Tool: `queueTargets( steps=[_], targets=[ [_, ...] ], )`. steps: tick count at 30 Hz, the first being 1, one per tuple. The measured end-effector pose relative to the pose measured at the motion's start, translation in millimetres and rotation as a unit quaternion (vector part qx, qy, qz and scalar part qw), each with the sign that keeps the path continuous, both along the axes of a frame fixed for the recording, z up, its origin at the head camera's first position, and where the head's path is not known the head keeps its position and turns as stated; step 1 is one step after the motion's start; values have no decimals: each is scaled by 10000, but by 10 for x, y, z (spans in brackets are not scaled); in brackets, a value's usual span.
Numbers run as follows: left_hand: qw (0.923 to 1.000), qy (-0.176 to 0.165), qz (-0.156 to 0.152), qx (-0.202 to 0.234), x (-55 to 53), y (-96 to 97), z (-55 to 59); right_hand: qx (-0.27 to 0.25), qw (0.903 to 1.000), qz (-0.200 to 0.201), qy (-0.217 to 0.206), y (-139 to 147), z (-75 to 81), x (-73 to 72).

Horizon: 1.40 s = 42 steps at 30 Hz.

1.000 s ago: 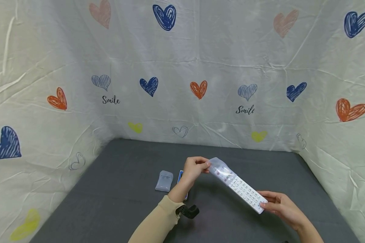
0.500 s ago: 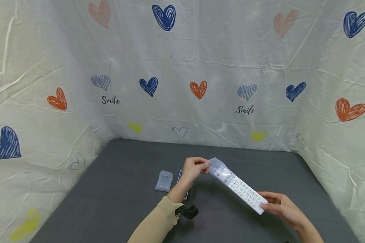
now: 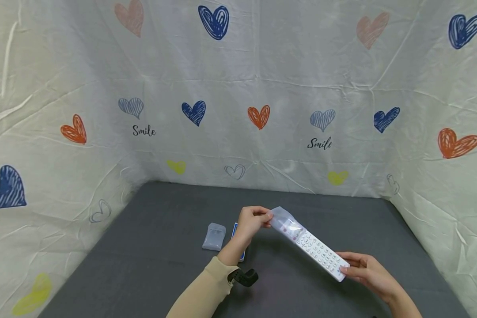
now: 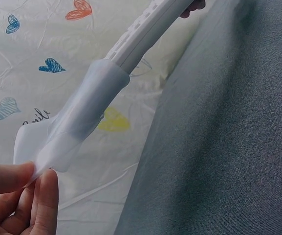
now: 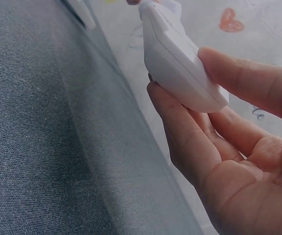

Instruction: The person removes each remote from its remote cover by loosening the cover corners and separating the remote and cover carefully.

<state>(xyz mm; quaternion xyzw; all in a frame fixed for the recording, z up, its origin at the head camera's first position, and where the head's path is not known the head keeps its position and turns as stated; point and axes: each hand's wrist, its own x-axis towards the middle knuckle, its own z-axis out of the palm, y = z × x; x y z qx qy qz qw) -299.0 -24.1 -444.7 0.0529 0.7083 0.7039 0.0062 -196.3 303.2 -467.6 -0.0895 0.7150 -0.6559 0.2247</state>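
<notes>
A white remote control (image 3: pixel 322 251) with rows of buttons is held aslant above the dark table. Its upper end sits inside a translucent plastic sleeve (image 3: pixel 287 223), while the button half is bare. My left hand (image 3: pixel 251 223) pinches the sleeve's empty far end between thumb and fingers; the left wrist view shows the film (image 4: pixel 77 112) bunched at the fingertips. At the lower end, my right hand (image 3: pixel 367 271) grips the remote, thumb on the button face and fingers beneath. In the right wrist view the remote's white end (image 5: pixel 184 73) lies between thumb and fingers.
A small translucent pouch (image 3: pixel 214 237) lies on the dark grey tabletop (image 3: pixel 163 265) left of my left hand. Beside it is a blue-edged flat item (image 3: pixel 235 229), mostly hidden behind the left wrist. A white cloth with printed hearts (image 3: pixel 258 145) surrounds the table.
Both hands keep their hold. The left hand and the sleeve have shifted very slightly left; the remote otherwise stays at nearly the same slant.
</notes>
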Motion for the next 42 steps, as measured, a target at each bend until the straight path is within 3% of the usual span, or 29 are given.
queueTargets(
  steps=[26, 33, 39, 42],
  targets=[
    [9999, -113, 6, -59, 7, -75, 59, -33, 9999, -18, -121, 1, -4, -7],
    [9998, -83, -82, -179, 159, -105, 282, -77, 9999, 16, -94, 6, -7, -8],
    [9998, -152, -57, -65, -9, -110, 82, -77, 9999, 75, -119, 8, 1, 2],
    [9999, -111, 28, -51, -23, -102, 55, -69, 9999, 67, -135, 11, -7, 4]
  ],
)
